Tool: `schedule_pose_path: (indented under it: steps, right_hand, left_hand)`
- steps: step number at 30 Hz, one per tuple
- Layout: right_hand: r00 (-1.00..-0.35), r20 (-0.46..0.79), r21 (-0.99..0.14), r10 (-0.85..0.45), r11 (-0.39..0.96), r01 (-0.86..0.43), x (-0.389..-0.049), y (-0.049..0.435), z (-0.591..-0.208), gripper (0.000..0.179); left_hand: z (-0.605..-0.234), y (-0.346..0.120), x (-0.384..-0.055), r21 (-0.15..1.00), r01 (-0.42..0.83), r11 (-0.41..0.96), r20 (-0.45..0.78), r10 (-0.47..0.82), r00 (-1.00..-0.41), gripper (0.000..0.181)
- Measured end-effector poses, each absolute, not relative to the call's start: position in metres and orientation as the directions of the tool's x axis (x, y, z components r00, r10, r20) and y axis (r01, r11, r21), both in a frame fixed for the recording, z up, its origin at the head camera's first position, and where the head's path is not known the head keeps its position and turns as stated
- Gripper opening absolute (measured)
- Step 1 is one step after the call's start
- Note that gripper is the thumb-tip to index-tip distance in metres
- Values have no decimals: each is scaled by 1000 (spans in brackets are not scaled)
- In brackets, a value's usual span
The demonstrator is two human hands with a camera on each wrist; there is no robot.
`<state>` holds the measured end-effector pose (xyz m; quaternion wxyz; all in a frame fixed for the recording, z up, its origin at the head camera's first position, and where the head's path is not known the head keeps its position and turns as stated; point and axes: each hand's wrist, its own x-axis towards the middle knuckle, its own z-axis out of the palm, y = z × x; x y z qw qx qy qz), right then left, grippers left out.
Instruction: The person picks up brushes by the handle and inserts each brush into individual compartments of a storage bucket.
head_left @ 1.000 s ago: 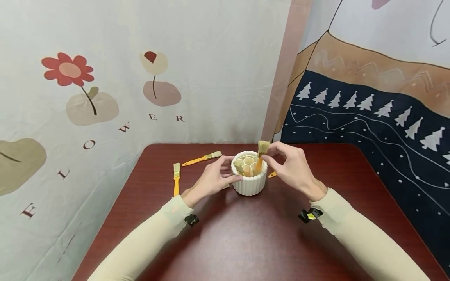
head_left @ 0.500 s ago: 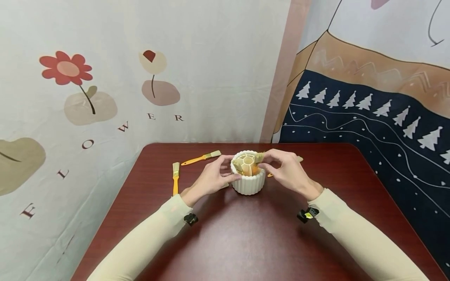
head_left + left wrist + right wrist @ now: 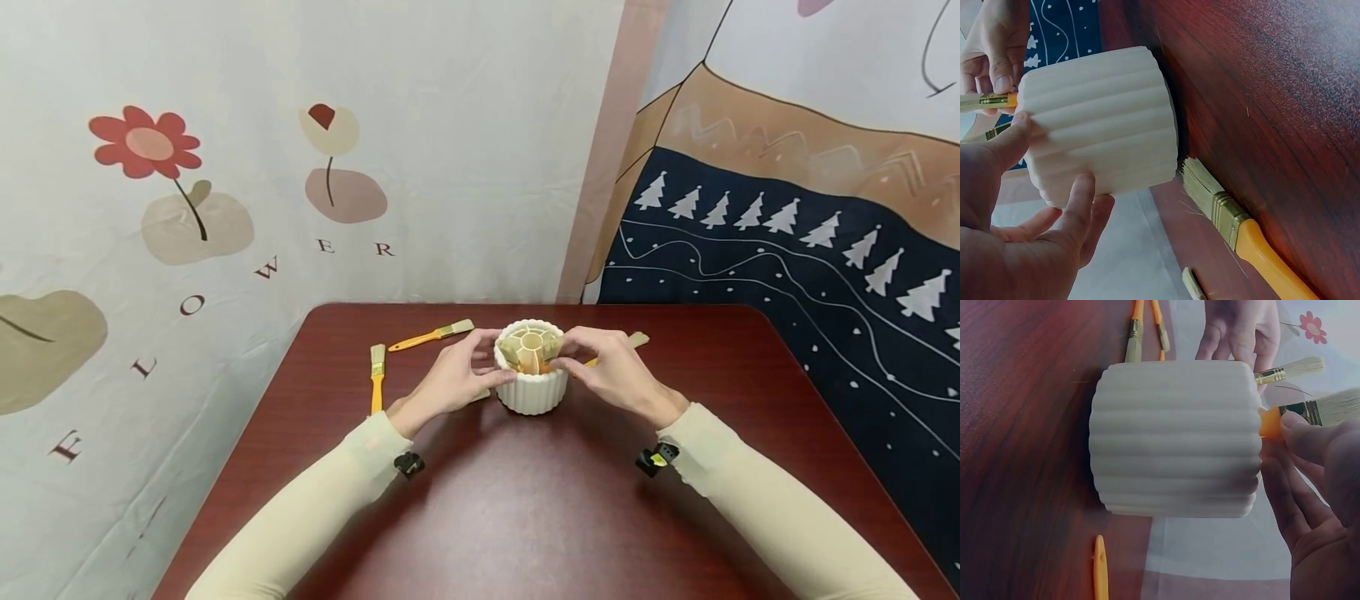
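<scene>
A white ribbed round holder (image 3: 531, 396) with a spoked divider inside stands on the table. My left hand (image 3: 448, 375) holds it at its left side, thumb by the near rim and fingers around the far side. My right hand (image 3: 621, 368) pinches a paintbrush (image 3: 1338, 407) near its metal band at the holder's right rim. That paintbrush stands bristles up, its orange handle mostly hidden inside the holder. A second paintbrush (image 3: 1294, 370) stands bristles up in the left part of the holder, close to my left hand.
Two orange-handled paintbrushes, one upright in view (image 3: 377, 379) and one slanted (image 3: 431, 337), lie left on the dark red table (image 3: 510, 517). Another paintbrush (image 3: 1260, 250) lies beside the holder's base, mostly behind my left hand. One more (image 3: 639, 339) lies behind my right hand.
My right hand has lowered the paintbrush into the right side of the holder; its bristles now sit near the rim. The left hand keeps its place on the holder.
</scene>
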<state>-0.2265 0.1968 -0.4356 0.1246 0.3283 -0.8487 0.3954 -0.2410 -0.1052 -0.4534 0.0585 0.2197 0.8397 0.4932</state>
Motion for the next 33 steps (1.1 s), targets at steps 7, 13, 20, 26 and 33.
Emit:
schedule_pose_path:
  steps: [7,13,20,26,33]
  right_hand:
    - [-725,492,-546,-482,478,-688,-229,198,-441,25]
    - [-733,470,-523,-491,514,-680,-227,200,-444,24]
    - [-716,473,-506,-512,507,-697,-228,201,-444,24]
    - [-726,464,-507,-508,520,-688,-226,206,-444,31]
    - [-776,416,-540,-473,559,-630,-223,222,-439,46]
  left_hand:
    - [-454,-105,-242,852,302,428,110,418,-902,73]
    - [-453,-104,-240,854,295,429,106,413,-905,74]
    - [-453,-105,-240,853,287,437,97,407,-908,75]
    - [-452,-106,-238,850,289,440,94,414,-905,76]
    - [-453,-104,-232,821,306,482,110,391,-914,86]
